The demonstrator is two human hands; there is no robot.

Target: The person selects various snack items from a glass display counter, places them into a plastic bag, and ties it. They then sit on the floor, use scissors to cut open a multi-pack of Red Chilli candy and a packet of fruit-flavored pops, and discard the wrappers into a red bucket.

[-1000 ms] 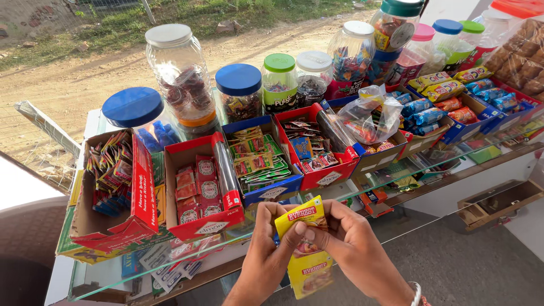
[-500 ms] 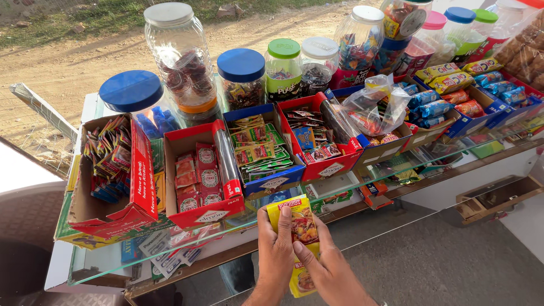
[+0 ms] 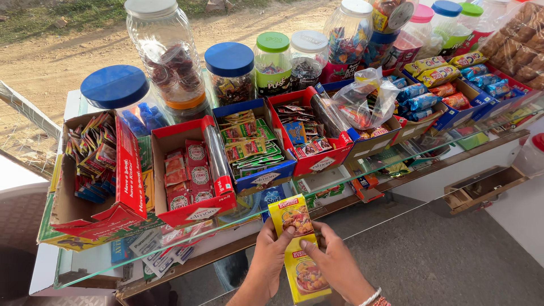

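Both hands pinch a strip of joined yellow spice sachets [image 3: 298, 249], the left hand [image 3: 271, 253] gripping its edge and the right hand [image 3: 334, 262] thumbing across the seam, held upright just below the glass counter [image 3: 396, 164] so its printed faces show.

1. A glass-topped bench [image 3: 396, 164] carries open cardboard boxes of small sachets in a row.
2. A red box [image 3: 195, 212] stands near the left; a blue box [image 3: 266, 177] is just right of it.
3. Behind stand clear jars, one with a blue lid [image 3: 229, 58], one with a green lid [image 3: 272, 41].
4. A clear plastic bag [image 3: 365, 96] lies farther right.
5. A dirt road [image 3: 56, 56] runs beyond.
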